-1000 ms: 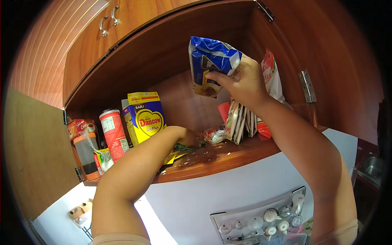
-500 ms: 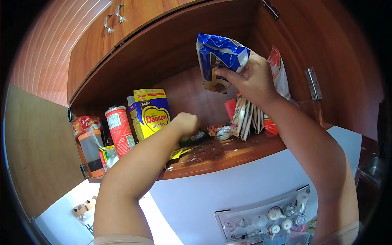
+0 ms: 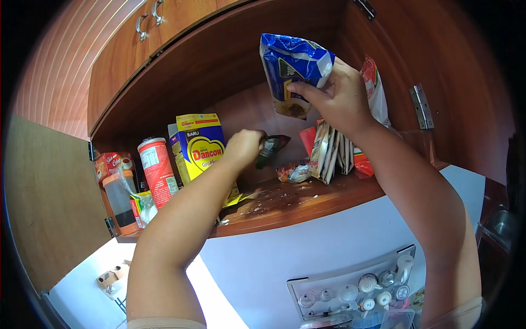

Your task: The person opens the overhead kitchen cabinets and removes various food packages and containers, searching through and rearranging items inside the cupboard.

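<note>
High in the open cabinet, my right hand (image 3: 342, 98) pinches a blue and white packet (image 3: 296, 66) with a brown patch at its bottom. My left hand (image 3: 245, 147) is closed around one end of a small dark packet (image 3: 269, 151), which hangs above the shelf. Left of that hand stands a yellow and purple Dancow box (image 3: 200, 145). Below and right of it, a crinkled orange and clear packet (image 3: 294, 172) lies on the shelf beside several upright sachets (image 3: 329, 151). Crumbs are scattered over the shelf board (image 3: 274, 205).
At the shelf's left are a red canister (image 3: 155, 167), an orange-lidded container (image 3: 119, 197) and a red box (image 3: 112, 164). A red and white bag (image 3: 375, 96) leans at the right. Open doors (image 3: 55, 203) flank the cabinet. Cups on a rack (image 3: 350, 290) are below.
My left hand has lifted the dark packet off the shelf. My right hand and the blue packet are slightly higher in view.
</note>
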A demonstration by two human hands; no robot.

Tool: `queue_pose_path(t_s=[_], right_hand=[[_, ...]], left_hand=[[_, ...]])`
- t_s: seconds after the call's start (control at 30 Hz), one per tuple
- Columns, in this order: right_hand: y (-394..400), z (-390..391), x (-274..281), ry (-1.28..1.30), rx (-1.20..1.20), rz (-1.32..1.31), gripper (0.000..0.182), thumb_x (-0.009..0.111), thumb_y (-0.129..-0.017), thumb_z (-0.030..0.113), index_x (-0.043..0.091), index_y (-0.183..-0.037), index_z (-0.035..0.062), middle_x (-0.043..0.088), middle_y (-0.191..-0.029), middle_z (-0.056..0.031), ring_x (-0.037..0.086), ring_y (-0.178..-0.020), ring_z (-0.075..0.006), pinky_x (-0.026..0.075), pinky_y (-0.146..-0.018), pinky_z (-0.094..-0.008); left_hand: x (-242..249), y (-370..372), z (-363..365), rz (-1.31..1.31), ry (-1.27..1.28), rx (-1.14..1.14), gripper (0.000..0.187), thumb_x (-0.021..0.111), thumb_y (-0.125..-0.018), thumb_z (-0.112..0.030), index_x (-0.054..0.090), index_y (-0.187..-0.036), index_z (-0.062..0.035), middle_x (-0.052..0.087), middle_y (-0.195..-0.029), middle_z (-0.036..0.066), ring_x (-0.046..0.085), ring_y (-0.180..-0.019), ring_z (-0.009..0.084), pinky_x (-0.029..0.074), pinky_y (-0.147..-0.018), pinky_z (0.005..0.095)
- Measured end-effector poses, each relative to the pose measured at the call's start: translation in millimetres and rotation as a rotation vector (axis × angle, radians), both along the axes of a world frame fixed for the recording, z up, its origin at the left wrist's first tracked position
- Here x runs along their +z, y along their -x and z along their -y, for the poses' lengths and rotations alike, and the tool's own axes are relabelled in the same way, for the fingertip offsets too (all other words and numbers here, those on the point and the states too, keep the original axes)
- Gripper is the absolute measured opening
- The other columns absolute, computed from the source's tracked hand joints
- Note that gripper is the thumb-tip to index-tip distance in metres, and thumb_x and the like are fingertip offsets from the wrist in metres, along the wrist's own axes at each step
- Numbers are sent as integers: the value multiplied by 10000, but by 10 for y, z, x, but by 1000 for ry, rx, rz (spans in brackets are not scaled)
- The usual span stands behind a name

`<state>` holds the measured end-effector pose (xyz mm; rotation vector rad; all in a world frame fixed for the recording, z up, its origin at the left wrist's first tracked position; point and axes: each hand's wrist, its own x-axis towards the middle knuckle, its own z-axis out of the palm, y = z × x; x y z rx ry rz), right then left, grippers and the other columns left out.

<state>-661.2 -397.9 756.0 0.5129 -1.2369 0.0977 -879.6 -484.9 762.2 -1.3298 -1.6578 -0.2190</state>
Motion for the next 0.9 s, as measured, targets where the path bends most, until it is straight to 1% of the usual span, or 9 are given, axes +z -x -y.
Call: queue_pose_path(t_s=[0.1,0.13,0.23,0.27,0.37,0.4,0.67,0.77,0.9], right_hand=[[-20,-4,-3,-1,0,-11,279,710,-632,219,590,-820,50,568,-751,-63,572,-656,-247,447,-579,-315],[-29,-13,-7,7,-33,-15,281,708,-632,220,590,-822,51,567,-754,-63,569,-659,-250,447,-581,-314],[-44,-15,-8,17,-103,-23,283,706,-633,222,590,-826,51,567,-761,-65,563,-664,-257,448,-586,-313],[-43,-12,-13,20,-96,-15,286,705,-633,221,592,-833,51,568,-766,-65,562,-667,-260,449,-589,-312],[-39,-14,-11,23,-83,1,292,703,-633,220,595,-847,51,571,-776,-65,559,-672,-266,451,-593,-308],[-33,-16,-10,6,-85,-12,299,704,-633,223,596,-853,51,573,-778,-65,560,-670,-265,452,-595,-310],[-45,9,-52,-10,-139,3,327,714,-626,235,603,-875,54,585,-795,-65,576,-692,-256,459,-615,-325],[-45,22,-40,-38,-191,-14,330,718,-621,234,604,-872,51,590,-804,-69,581,-704,-254,461,-623,-331],[2,49,-39,-135,-192,-92,329,723,-614,223,603,-863,45,593,-812,-75,581,-715,-260,466,-634,-329]], left_hand=[[-110,-54,-140,237,311,-202,298,493,-761,-23,572,-1048,-16,622,-861,155,618,-805,237,483,-711,343],[-168,-43,-180,235,311,-202,298,493,-761,-23,572,-1048,-16,622,-861,155,618,-805,237,483,-711,343],[-324,-34,-228,13,354,-587,382,466,-761,49,500,-1140,26,611,-945,121,608,-814,171,483,-711,280],[-317,-25,-225,14,351,-588,382,466,-761,49,500,-1140,26,611,-945,121,608,-814,171,483,-711,280],[-219,9,-209,704,370,-673,389,460,-783,38,473,-1171,24,588,-1022,110,605,-838,170,480,-727,269],[-175,20,-201,705,370,-674,389,460,-783,38,473,-1171,24,588,-1022,110,605,-838,170,480,-727,269],[143,-76,-10,621,471,-151,356,492,-798,-40,518,-1152,-36,594,-1014,111,590,-897,186,472,-741,327],[185,-194,109,736,691,187,379,454,-823,-126,483,-1201,-118,573,-1087,75,601,-868,167,469,-725,385],[113,-226,151,856,787,350,399,460,-856,-255,424,-1244,-173,552,-1120,55,593,-881,153,444,-764,408]])
